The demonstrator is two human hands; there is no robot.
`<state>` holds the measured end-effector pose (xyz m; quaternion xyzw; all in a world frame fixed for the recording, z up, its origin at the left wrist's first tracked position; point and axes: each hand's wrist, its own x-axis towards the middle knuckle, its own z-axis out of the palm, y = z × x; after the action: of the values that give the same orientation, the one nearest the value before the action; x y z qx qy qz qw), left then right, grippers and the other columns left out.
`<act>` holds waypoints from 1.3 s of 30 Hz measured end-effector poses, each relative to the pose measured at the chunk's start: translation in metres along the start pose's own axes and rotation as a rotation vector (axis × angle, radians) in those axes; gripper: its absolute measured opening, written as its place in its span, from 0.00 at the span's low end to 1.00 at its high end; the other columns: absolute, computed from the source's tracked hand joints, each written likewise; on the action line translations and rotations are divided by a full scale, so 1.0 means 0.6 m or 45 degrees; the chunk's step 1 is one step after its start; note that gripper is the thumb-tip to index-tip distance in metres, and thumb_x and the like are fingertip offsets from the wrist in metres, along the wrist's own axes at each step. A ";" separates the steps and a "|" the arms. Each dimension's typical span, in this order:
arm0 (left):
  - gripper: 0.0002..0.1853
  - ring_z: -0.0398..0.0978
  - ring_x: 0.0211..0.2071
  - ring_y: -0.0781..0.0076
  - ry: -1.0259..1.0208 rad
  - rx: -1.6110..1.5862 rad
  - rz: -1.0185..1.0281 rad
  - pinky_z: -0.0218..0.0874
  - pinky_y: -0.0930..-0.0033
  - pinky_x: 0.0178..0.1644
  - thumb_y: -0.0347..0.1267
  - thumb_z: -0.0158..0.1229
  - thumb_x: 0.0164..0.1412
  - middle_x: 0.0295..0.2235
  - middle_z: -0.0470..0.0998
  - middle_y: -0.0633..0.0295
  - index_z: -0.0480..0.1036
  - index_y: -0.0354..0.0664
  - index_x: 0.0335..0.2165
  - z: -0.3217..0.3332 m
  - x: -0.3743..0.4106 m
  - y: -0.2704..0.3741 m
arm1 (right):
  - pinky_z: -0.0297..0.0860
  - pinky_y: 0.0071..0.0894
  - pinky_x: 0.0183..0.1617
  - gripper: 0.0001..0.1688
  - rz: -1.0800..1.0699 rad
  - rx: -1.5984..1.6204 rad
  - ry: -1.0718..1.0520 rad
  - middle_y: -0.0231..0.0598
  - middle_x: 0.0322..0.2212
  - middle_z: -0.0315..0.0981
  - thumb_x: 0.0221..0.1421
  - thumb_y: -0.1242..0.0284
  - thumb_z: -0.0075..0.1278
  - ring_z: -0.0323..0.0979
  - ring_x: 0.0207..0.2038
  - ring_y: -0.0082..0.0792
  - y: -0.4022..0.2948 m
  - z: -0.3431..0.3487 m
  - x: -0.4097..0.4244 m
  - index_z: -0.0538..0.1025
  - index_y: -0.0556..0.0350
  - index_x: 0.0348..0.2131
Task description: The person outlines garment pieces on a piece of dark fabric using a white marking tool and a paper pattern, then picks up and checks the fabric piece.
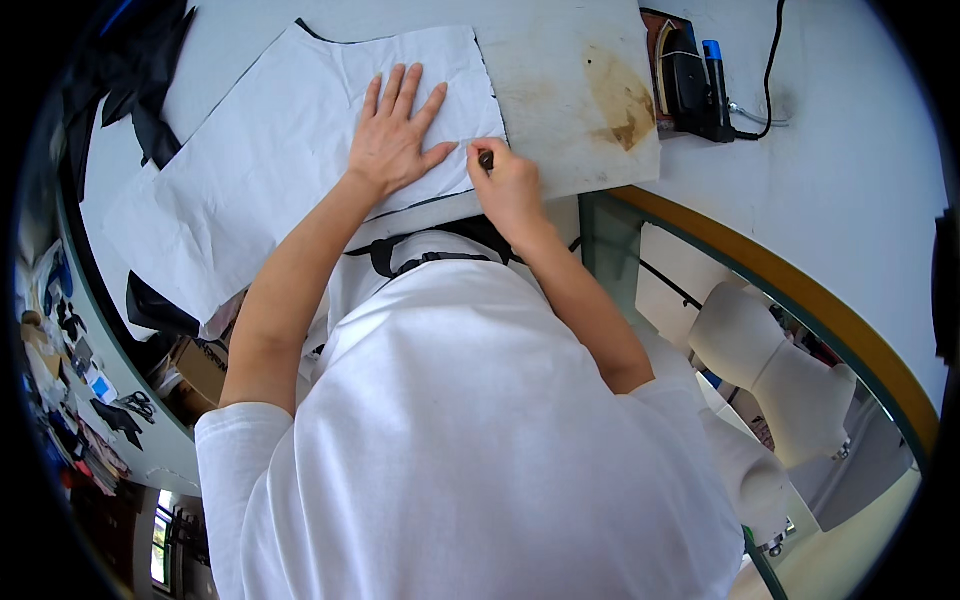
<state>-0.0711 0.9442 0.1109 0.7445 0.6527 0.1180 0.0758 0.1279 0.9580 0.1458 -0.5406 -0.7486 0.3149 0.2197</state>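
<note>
A large creased sheet of white paper point(247, 135), cut like a garment pattern piece, lies over dark fabric point(315, 34) that peeks out along its edges. My left hand point(399, 127) presses flat on the sheet, fingers spread, holding nothing. Close to the sheet's right edge, my right hand point(514, 180) is closed around a small tool with a dark rounded handle point(486, 160). The tool's working end is hidden, so its kind cannot be told. My left thumb points towards the right hand, with a small gap between them.
An electric iron point(686, 86) rests at the right beyond the stained pressing cover point(562, 97), its black cord running upward. Black fabric point(142, 90) lies at upper left. A dress form point(772, 375) shows at lower right, and scissors point(137, 405) lie on the left table.
</note>
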 end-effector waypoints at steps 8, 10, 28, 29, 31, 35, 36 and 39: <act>0.43 0.47 0.71 0.45 0.013 -0.015 0.001 0.34 0.42 0.73 0.58 0.55 0.60 0.69 0.52 0.45 0.60 0.52 0.67 0.000 0.001 0.002 | 0.72 0.48 0.29 0.08 -0.029 0.035 0.053 0.49 0.22 0.78 0.59 0.71 0.57 0.78 0.25 0.55 0.004 0.005 0.003 0.79 0.59 0.32; 0.43 0.47 0.71 0.45 0.007 -0.018 0.001 0.35 0.42 0.73 0.58 0.55 0.60 0.69 0.52 0.45 0.60 0.52 0.67 0.000 -0.004 0.003 | 0.72 0.47 0.29 0.08 0.006 0.036 0.036 0.49 0.22 0.78 0.58 0.71 0.57 0.78 0.25 0.54 0.003 0.005 0.000 0.79 0.59 0.32; 0.40 0.47 0.71 0.45 0.019 -0.034 0.012 0.36 0.43 0.73 0.56 0.55 0.62 0.69 0.54 0.46 0.61 0.51 0.66 0.003 -0.004 -0.001 | 0.72 0.24 0.33 0.11 0.397 0.643 0.226 0.34 0.25 0.79 0.63 0.72 0.54 0.73 0.26 0.21 0.041 -0.133 -0.006 0.78 0.63 0.42; 0.39 0.48 0.70 0.45 0.037 -0.051 0.021 0.37 0.43 0.73 0.55 0.55 0.63 0.69 0.54 0.46 0.61 0.50 0.66 0.002 -0.005 -0.002 | 0.72 0.24 0.32 0.12 0.519 0.719 0.190 0.34 0.23 0.77 0.62 0.73 0.54 0.73 0.25 0.21 0.055 -0.134 -0.008 0.77 0.64 0.43; 0.37 0.50 0.70 0.46 0.071 -0.078 0.036 0.39 0.44 0.73 0.52 0.56 0.63 0.68 0.56 0.47 0.63 0.47 0.64 0.008 -0.008 -0.002 | 0.71 0.24 0.31 0.12 0.686 0.804 0.137 0.33 0.21 0.74 0.61 0.75 0.53 0.72 0.24 0.21 0.077 -0.126 -0.019 0.77 0.64 0.44; 0.27 0.57 0.67 0.47 0.196 -0.201 0.053 0.47 0.48 0.71 0.40 0.57 0.66 0.64 0.63 0.49 0.69 0.39 0.58 0.011 -0.011 -0.018 | 0.64 0.22 0.27 0.14 0.794 0.815 0.093 0.29 0.19 0.68 0.59 0.77 0.53 0.67 0.21 0.19 0.080 -0.103 -0.031 0.76 0.64 0.44; 0.26 0.58 0.67 0.46 0.217 -0.225 0.045 0.49 0.48 0.70 0.38 0.56 0.66 0.64 0.64 0.49 0.69 0.38 0.58 0.007 -0.012 -0.024 | 0.62 0.21 0.26 0.14 0.801 0.789 0.058 0.28 0.19 0.68 0.59 0.77 0.52 0.65 0.21 0.19 0.080 -0.101 -0.032 0.76 0.64 0.45; 0.19 0.65 0.63 0.48 0.372 -0.226 -0.069 0.56 0.54 0.66 0.34 0.54 0.68 0.59 0.71 0.50 0.74 0.37 0.54 -0.008 -0.011 -0.053 | 0.58 0.19 0.25 0.14 0.832 0.758 -0.017 0.26 0.18 0.66 0.60 0.75 0.55 0.62 0.20 0.17 0.074 -0.099 -0.032 0.76 0.64 0.45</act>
<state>-0.1035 0.9417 0.1068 0.6919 0.6637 0.2800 0.0487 0.2038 0.9631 0.1565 -0.6599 -0.4164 0.5733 0.2498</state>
